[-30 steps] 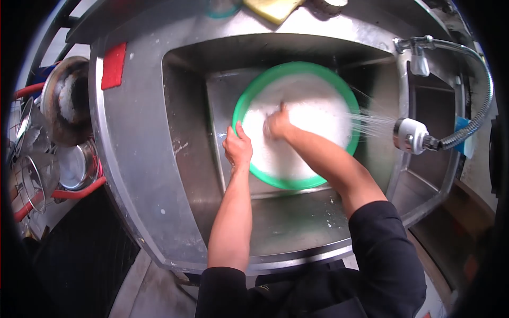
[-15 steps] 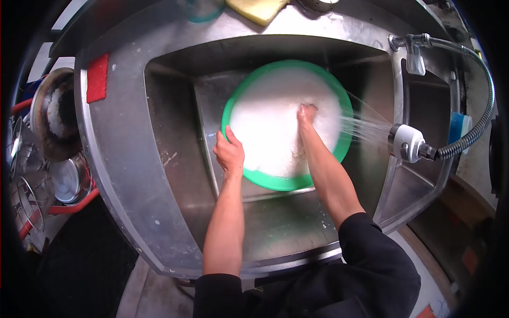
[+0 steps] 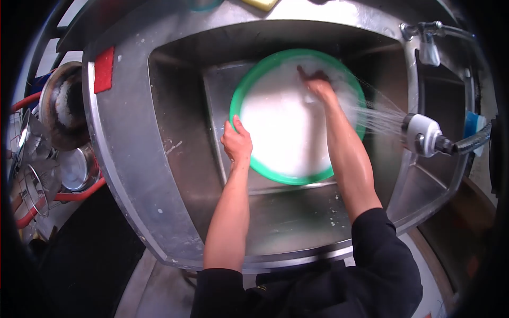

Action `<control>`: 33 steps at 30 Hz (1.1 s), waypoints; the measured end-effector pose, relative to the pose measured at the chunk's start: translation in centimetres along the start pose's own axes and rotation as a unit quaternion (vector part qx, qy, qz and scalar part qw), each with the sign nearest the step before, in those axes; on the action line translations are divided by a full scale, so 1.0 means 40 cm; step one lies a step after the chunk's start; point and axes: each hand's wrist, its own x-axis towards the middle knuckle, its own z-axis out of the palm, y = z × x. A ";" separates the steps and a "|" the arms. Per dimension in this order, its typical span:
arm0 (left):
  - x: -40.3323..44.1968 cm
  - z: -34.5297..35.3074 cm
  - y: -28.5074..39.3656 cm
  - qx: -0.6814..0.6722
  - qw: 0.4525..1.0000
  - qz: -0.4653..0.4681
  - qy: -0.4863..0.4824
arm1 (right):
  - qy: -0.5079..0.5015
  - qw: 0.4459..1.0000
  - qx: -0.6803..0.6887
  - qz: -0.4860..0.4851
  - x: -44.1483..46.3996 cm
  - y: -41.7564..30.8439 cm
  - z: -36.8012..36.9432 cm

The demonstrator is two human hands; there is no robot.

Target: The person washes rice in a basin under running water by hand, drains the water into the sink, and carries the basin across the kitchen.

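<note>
Left grip (image 3: 237, 142) clasps the green basin (image 3: 295, 179); right grip (image 3: 320, 88), fingers (image 3: 320, 77) parted, sits in white liquid (image 3: 283, 127), any hold hidden; to its right, a sprayer (image 3: 424, 135) jets water (image 3: 382, 119).

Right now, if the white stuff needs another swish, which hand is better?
Probably the right hand: it reaches well inside the green basin, at the white contents. The left hand is busy gripping the rim.

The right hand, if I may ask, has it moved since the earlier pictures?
Yes: judged against the sink, the right hand has moved rightward and toward the sink's far side.
</note>
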 end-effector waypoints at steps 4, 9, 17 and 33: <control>0.001 -0.005 0.011 0.004 1.000 0.014 0.001 | -0.251 0.968 -0.016 0.005 0.045 -0.076 0.031; -0.002 0.009 -0.007 0.016 1.000 0.016 0.005 | -0.309 0.912 -0.199 -0.183 -0.068 -0.132 0.063; -0.004 0.000 -0.002 0.028 0.999 -0.011 -0.028 | 0.031 0.988 -0.131 -0.072 -0.450 0.006 0.051; 0.002 0.005 -0.005 0.016 1.000 0.014 0.000 | 0.134 0.985 0.071 -0.079 -0.445 0.007 -0.070</control>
